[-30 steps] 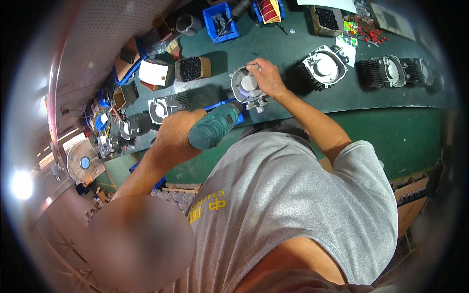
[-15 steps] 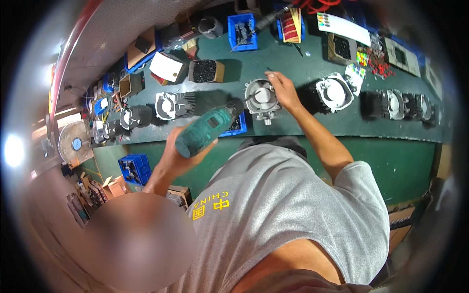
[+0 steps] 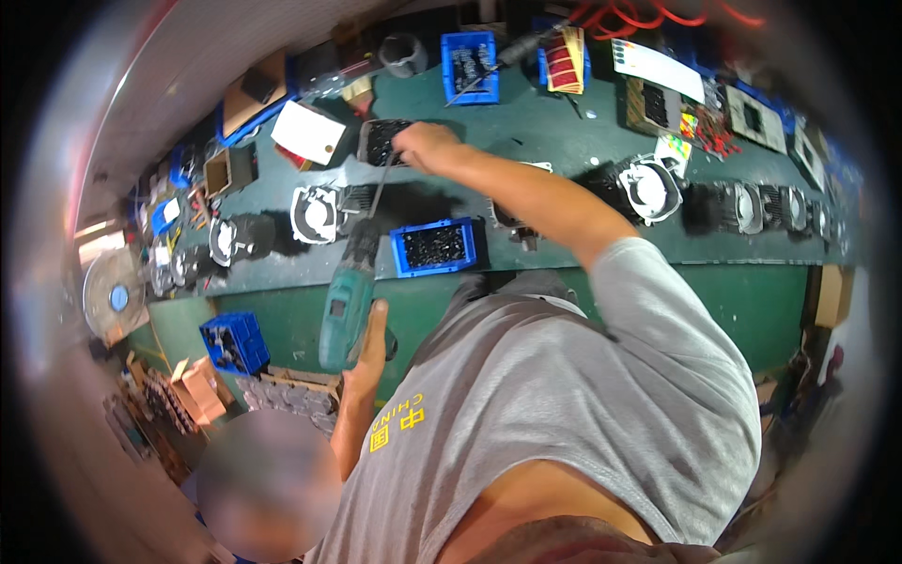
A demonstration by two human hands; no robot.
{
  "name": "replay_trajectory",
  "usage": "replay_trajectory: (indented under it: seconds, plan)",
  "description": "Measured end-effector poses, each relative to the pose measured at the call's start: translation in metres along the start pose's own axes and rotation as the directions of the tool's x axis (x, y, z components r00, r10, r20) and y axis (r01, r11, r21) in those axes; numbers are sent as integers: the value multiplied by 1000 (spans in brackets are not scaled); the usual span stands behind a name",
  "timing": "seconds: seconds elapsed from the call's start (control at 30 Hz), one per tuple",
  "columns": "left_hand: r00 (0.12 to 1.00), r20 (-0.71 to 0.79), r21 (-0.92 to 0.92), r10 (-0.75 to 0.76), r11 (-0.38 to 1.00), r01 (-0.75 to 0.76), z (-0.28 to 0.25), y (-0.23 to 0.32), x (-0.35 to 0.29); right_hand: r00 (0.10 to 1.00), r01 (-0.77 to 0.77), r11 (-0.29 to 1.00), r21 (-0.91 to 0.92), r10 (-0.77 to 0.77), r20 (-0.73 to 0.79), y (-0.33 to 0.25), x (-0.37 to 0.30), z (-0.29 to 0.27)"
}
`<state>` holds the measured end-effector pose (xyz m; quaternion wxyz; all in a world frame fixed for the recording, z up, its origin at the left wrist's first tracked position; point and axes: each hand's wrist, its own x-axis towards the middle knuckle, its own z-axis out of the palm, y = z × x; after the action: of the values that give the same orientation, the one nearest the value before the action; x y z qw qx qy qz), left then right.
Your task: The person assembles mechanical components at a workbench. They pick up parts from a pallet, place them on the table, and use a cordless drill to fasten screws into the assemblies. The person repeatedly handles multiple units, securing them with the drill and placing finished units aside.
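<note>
My left hand [image 3: 373,343] is wrapped round a green power screwdriver [image 3: 346,315], whose long bit points away from me. Its tip ends beside my right hand [image 3: 427,148], at a box of small black screws [image 3: 376,141]. The right hand's fingers are closed together over the near edge of that box; whatever is in them is too small to tell. Under my right forearm sits a grey metal motor housing [image 3: 526,240], mostly hidden by the arm. Between the screwdriver and this housing stands a blue bin [image 3: 399,256] of small black parts.
Finned motor housings with open pale ends stand along the green bench, some at left [image 3: 315,214] and some at right [image 3: 650,191]. Toward the back are a blue bin of screws [image 3: 455,97], a blue bin with red labels [image 3: 565,58] and a white card [image 3: 308,132].
My right hand has left the motor housing and moved left to the black screw box. The screwdriver has swung away from the housing, down and left, its bit now pointing at that box.
</note>
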<state>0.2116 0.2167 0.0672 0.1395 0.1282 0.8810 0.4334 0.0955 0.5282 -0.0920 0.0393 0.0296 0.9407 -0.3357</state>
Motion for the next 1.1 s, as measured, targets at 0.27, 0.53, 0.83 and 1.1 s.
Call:
replay_trajectory:
  seconds: [0.27, 0.53, 0.83, 1.1]
  plan:
    - [997, -12, 17, -82, 996, 82, -27, -25, 2, 988, -147, 960, -237, 155, 13, -9, 60, 88]
    - [980, 134, -7, -149, 988, 151, -46, -37, 26, 965, -258, 956, -136, 263, 17, -1, 71, 90]
    - [970, 201, 81, -134, 989, 120, -57, -43, 47, 951, -308, 948, -83, 306, -37, 3, 71, 90]
    - [992, 126, -2, -16, 1000, 16, -59, -54, 51, 945, -326, 944, -55, 323, -50, 4, 73, 90]
